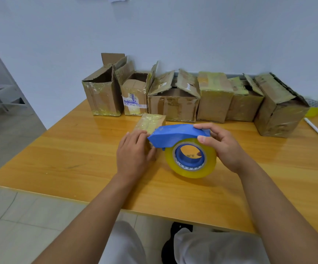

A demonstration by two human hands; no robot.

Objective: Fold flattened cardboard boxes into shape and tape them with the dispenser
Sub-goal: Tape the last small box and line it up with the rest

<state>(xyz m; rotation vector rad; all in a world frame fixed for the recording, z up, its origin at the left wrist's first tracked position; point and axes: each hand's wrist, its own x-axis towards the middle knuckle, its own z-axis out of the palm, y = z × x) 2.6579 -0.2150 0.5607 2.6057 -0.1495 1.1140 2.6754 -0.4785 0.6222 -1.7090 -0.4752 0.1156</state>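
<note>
A small taped cardboard box (151, 121) lies on the wooden table (78, 149) in front of me. My left hand (134, 153) rests flat on its near end, fingers laid over the top. My right hand (221, 147) grips a blue tape dispenser (173, 135) with a yellowish roll of clear tape (190, 159). The dispenser's front tip sits against the box right beside my left fingers.
Several worn, taped cardboard boxes (173, 103) stand in a row along the wall at the table's back, some with flaps open. A white pen-like stick (317, 130) lies at the right, a yellow object (315, 111) behind it. The table's near edge runs above my knees.
</note>
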